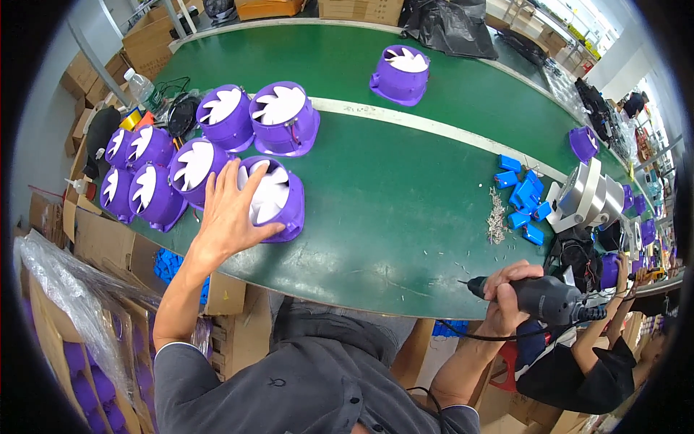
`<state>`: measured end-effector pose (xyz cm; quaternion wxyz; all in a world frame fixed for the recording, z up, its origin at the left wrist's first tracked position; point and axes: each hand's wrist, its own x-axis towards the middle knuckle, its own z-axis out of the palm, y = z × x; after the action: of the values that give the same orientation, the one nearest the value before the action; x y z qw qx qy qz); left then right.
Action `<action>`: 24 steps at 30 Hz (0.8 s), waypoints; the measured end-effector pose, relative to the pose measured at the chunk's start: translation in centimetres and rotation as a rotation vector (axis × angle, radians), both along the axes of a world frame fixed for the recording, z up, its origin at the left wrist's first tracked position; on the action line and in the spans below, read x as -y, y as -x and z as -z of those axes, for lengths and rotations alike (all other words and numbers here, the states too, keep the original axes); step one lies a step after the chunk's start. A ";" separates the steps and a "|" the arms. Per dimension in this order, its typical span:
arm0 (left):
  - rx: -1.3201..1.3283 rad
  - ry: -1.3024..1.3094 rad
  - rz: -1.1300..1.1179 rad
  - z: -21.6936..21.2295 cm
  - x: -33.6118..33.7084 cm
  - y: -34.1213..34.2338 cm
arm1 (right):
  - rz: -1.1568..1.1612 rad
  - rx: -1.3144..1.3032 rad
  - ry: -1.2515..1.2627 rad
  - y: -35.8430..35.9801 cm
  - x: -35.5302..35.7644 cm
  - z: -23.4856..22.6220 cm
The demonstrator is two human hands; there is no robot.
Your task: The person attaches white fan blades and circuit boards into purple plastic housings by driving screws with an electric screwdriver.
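My left hand (230, 213) is spread over the near left side of a purple fan housing with white blades (271, 194), its fingers apart and its thumb by the near rim. I cannot tell how firmly it touches. More purple fan units (194, 172) stand grouped beside and behind that hand, blades facing up. Near the front edge at the right, my right hand (506, 293) is wrapped around a black electric screwdriver (553, 299). Its thin bit points left, and a cable trails from its rear.
On the green bench (376, 217), blue wrapped packs (526, 194) lie beside a pile of small screws (496, 220). A silver-white machine (589, 195) stands at the right. Another fan unit (401, 74) sits farther back. A bottle (141, 88) is at far left. A co-worker (585, 369) is at lower right.
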<state>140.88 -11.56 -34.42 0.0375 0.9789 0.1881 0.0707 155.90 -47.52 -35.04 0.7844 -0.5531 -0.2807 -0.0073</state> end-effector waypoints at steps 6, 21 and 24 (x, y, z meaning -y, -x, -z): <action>0.056 0.438 0.397 5.2 8.5 3.8 | 0.029 0.013 -0.011 -0.1 1.1 -0.4; 0.196 0.300 0.613 11.8 28.4 -17.3 | 0.254 0.044 0.032 2.3 7.9 0.2; 0.346 0.389 0.624 13.2 33.5 -23.7 | 0.323 0.080 0.022 2.8 9.4 0.1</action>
<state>164.57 -45.05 -47.66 0.2730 0.9371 -0.1175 0.1829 153.10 -56.91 -35.11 0.7552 -0.5987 -0.2192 -0.1522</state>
